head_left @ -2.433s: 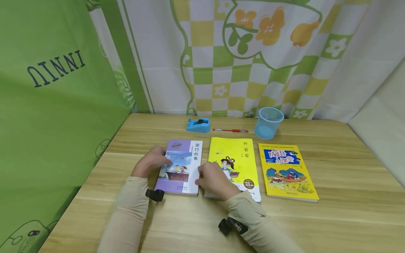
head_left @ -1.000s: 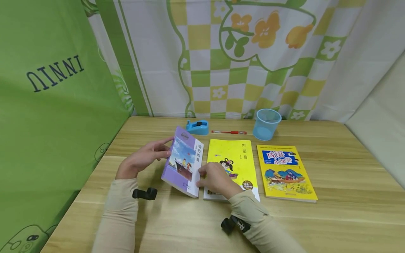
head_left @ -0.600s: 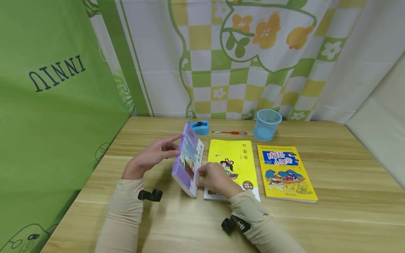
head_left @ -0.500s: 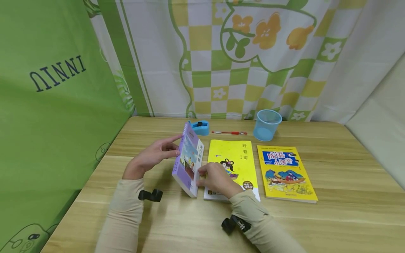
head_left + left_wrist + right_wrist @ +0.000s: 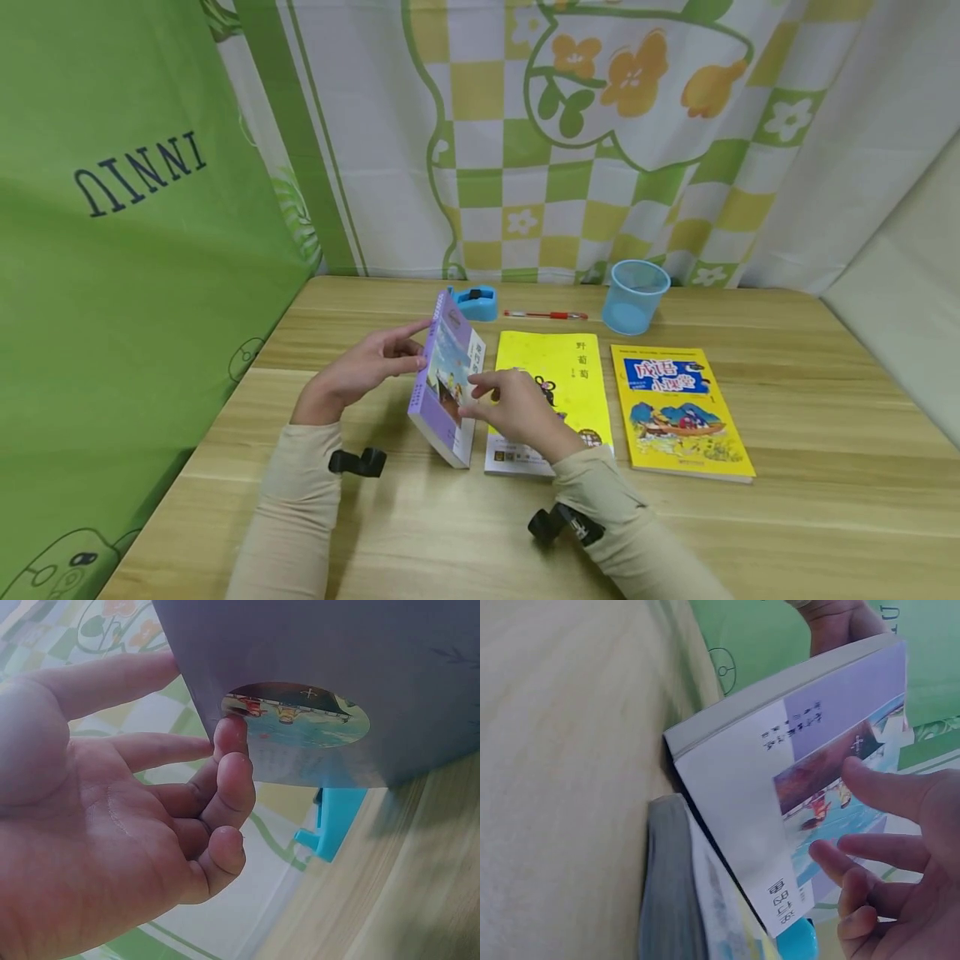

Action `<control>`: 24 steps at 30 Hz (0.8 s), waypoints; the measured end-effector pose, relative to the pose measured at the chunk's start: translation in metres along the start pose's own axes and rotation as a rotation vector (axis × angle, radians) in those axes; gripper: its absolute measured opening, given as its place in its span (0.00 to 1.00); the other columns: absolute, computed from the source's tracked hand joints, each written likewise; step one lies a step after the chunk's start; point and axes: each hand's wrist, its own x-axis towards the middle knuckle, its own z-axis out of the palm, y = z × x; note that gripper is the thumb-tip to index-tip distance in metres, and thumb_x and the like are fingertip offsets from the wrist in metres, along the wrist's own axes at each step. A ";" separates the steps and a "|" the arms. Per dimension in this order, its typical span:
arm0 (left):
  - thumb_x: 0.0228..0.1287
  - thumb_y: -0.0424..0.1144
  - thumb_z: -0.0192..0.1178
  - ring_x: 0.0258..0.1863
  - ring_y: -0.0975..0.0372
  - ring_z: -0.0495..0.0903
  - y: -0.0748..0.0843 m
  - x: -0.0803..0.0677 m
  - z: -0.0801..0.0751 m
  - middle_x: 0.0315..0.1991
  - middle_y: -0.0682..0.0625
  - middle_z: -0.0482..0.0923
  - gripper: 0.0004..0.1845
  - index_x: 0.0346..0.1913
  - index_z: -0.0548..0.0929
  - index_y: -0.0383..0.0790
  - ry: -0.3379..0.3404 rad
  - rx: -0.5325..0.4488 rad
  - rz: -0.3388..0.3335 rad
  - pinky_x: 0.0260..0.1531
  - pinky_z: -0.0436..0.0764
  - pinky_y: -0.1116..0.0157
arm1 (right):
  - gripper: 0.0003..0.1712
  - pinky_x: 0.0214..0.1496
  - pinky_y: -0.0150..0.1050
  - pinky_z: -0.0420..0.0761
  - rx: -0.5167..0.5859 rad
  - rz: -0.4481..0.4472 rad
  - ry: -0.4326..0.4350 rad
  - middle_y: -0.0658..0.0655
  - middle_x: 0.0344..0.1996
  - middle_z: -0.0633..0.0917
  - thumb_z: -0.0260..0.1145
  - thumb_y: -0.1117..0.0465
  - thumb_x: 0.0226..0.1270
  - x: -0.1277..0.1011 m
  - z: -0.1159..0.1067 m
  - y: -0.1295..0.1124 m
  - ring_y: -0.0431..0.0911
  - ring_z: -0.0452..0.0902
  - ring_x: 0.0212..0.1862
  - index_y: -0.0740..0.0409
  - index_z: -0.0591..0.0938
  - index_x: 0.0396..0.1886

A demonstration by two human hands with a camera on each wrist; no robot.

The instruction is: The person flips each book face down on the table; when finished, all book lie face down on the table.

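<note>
A purple-and-white book (image 5: 435,412) stands tilted on its right long edge, spine raised to the left. My left hand (image 5: 356,375) holds it at the spine, the thumb on the front side of that edge. In the left wrist view, fingertips (image 5: 231,739) of that hand rest against its grey-looking back cover (image 5: 300,645). My right hand (image 5: 521,408) hovers before the front cover, fingers loosely bent and gripping nothing. Its thumb (image 5: 877,784) is at the cover picture in the right wrist view; whether it touches, I cannot tell. Below this hand lies a yellow book (image 5: 543,350).
Another yellow book (image 5: 682,408) with a blue title patch lies further right on the wooden table (image 5: 817,417). Along the back are a blue tape dispenser (image 5: 482,306), a red pen (image 5: 558,316) and a translucent blue cup (image 5: 633,302). A green curtain (image 5: 150,275) borders the left.
The purple book went from lying flat to tilted up on its right edge as my left hand raised the spine. My right hand has let go of the right edge and shifted slightly up.
</note>
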 end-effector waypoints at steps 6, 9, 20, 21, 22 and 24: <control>0.76 0.34 0.54 0.57 0.52 0.75 0.002 0.000 0.001 0.56 0.35 0.76 0.35 0.80 0.55 0.45 0.002 -0.009 -0.002 0.67 0.69 0.45 | 0.29 0.41 0.37 0.78 0.083 -0.035 0.022 0.51 0.45 0.89 0.75 0.51 0.62 -0.003 -0.004 -0.004 0.47 0.76 0.45 0.54 0.84 0.61; 0.76 0.34 0.54 0.57 0.53 0.76 0.002 0.001 0.002 0.55 0.35 0.76 0.35 0.80 0.55 0.43 -0.001 -0.007 0.007 0.67 0.69 0.46 | 0.29 0.41 0.36 0.78 0.122 -0.058 0.022 0.52 0.46 0.89 0.75 0.51 0.62 -0.004 -0.005 -0.006 0.47 0.76 0.46 0.54 0.83 0.63; 0.76 0.35 0.54 0.57 0.53 0.76 0.005 0.001 0.005 0.56 0.35 0.76 0.34 0.80 0.56 0.45 -0.008 -0.014 0.011 0.68 0.68 0.45 | 0.29 0.38 0.36 0.75 0.194 -0.096 0.037 0.53 0.48 0.89 0.75 0.50 0.62 -0.005 -0.009 -0.007 0.46 0.75 0.45 0.53 0.83 0.62; 0.76 0.34 0.54 0.57 0.53 0.76 0.006 0.001 0.005 0.56 0.35 0.76 0.34 0.80 0.56 0.45 -0.009 -0.016 0.013 0.68 0.68 0.45 | 0.30 0.39 0.36 0.75 0.198 -0.097 0.038 0.53 0.48 0.89 0.75 0.49 0.62 -0.005 -0.009 -0.007 0.46 0.75 0.45 0.53 0.83 0.63; 0.76 0.34 0.54 0.57 0.53 0.76 0.006 0.001 0.005 0.56 0.35 0.76 0.34 0.80 0.55 0.44 -0.013 -0.014 0.019 0.67 0.69 0.45 | 0.31 0.40 0.36 0.74 0.206 -0.099 0.038 0.53 0.48 0.89 0.75 0.49 0.62 -0.005 -0.009 -0.006 0.46 0.75 0.45 0.54 0.82 0.64; 0.76 0.34 0.54 0.57 0.54 0.76 0.007 0.001 0.005 0.56 0.35 0.76 0.34 0.80 0.55 0.43 -0.017 -0.009 0.029 0.67 0.69 0.45 | 0.34 0.40 0.36 0.73 0.221 -0.103 0.043 0.52 0.48 0.89 0.75 0.49 0.62 -0.005 -0.010 -0.007 0.45 0.74 0.45 0.54 0.79 0.67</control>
